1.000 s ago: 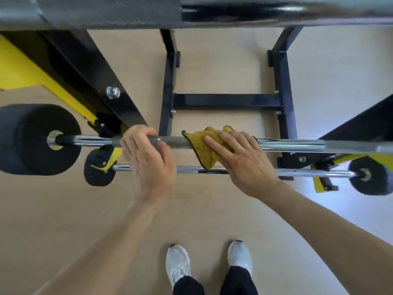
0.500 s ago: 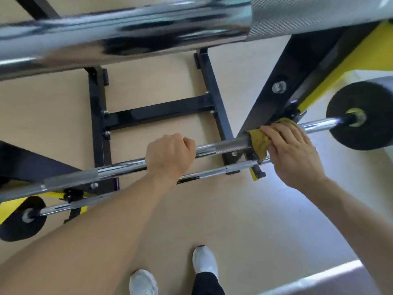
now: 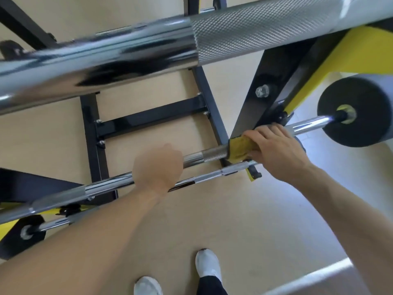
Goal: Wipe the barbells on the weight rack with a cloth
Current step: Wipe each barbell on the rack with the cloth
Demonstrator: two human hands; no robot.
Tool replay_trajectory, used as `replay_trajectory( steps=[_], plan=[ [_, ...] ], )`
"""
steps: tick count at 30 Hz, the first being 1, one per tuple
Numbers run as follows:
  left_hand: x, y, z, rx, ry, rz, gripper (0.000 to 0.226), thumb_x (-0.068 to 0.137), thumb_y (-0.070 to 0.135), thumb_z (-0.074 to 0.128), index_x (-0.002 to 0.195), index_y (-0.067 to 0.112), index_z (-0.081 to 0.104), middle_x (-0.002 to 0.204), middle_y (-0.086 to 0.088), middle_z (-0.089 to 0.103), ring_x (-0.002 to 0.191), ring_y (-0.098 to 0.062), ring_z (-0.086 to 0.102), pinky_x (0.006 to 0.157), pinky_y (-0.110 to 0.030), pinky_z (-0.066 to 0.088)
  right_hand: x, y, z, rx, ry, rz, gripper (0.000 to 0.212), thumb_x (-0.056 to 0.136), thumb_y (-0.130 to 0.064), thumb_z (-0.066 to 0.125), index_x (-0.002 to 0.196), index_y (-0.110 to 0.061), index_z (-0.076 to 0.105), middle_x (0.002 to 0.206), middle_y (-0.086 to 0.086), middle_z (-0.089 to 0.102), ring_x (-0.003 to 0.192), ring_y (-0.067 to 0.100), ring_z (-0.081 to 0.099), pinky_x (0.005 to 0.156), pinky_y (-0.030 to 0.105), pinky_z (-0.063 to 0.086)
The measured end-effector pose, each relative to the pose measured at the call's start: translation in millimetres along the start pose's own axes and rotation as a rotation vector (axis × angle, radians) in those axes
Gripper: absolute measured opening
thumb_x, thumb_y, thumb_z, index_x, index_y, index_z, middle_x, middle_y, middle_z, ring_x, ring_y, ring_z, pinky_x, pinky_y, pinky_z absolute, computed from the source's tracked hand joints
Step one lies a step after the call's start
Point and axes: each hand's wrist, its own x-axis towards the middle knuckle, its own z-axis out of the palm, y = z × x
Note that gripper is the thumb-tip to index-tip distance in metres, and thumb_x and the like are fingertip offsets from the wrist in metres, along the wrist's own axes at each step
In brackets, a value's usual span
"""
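A chrome barbell (image 3: 204, 156) lies across the black and yellow weight rack (image 3: 253, 116), running from lower left to upper right, with a black weight plate (image 3: 365, 122) on its right end. My left hand (image 3: 158, 167) is closed around the bar near its middle. My right hand (image 3: 276, 149) presses a yellow cloth (image 3: 239, 149) wrapped around the bar, close to the rack's right upright. A thinner barbell (image 3: 212, 176) lies just below, its small black plate (image 3: 25, 235) at lower left.
A thick chrome bar (image 3: 148, 47) with knurling crosses the top of the view, very close to the camera. The rack's black base frame (image 3: 148, 118) stands on the beige floor. My two white shoes (image 3: 207, 266) are at the bottom.
My right hand slid the cloth from the bar's middle to its right part by the upright, then held about there. My left hand moved to the bar's middle. The view swung right.
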Motion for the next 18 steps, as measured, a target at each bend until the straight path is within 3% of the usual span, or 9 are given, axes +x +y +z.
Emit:
replay_trajectory(
  steps=[3,7,10,15,18],
  plan=[
    [0,0,1,0.023,-0.006,-0.008,0.033,0.095,0.027,0.038,0.065,0.015,0.040,0.049,0.002,0.036,0.047,-0.028,0.043,0.049,-0.030,0.025,19,-42,-7,-0.116,-0.068,0.005,0.044,0.083,-0.012,0.067,0.121,-0.023,0.047,0.117,0.001,0.056,0.111,0.025,0.051,0.106,0.040,0.036],
    [0,1,2,0.046,0.020,0.016,0.034,0.095,0.030,0.033,0.066,0.016,0.041,0.049,0.003,0.035,0.047,-0.028,0.045,0.048,-0.030,0.025,27,-112,-8,-0.051,-0.058,-0.293,0.041,0.083,-0.008,0.061,0.121,-0.015,0.046,0.112,0.004,0.054,0.102,0.024,0.052,0.097,0.039,0.040],
    [-1,-1,3,0.036,0.036,0.028,0.036,0.094,0.032,0.029,0.065,0.016,0.043,0.049,0.002,0.039,0.047,-0.028,0.048,0.047,-0.030,0.027,21,-99,-7,0.047,-0.002,-0.418,0.055,0.085,-0.007,0.061,0.134,-0.020,0.041,0.121,0.000,0.054,0.110,0.021,0.051,0.103,0.038,0.039],
    [-3,-2,1,0.039,0.044,0.013,0.034,0.094,0.023,0.042,0.061,0.015,0.040,0.045,0.004,0.033,0.042,-0.028,0.042,0.046,-0.028,0.019,17,1,-12,-0.068,-0.061,-0.069,0.044,0.091,-0.014,0.064,0.127,-0.026,0.044,0.126,-0.003,0.055,0.114,0.019,0.052,0.104,0.035,0.039],
    [-2,0,1,0.043,0.057,0.020,0.034,0.094,0.022,0.044,0.060,0.014,0.041,0.044,0.004,0.031,0.040,-0.026,0.039,0.045,-0.027,0.017,18,-22,-8,-0.050,-0.063,0.092,0.040,0.091,-0.012,0.061,0.128,-0.020,0.047,0.127,0.001,0.056,0.118,0.023,0.050,0.109,0.040,0.034]
  ],
)
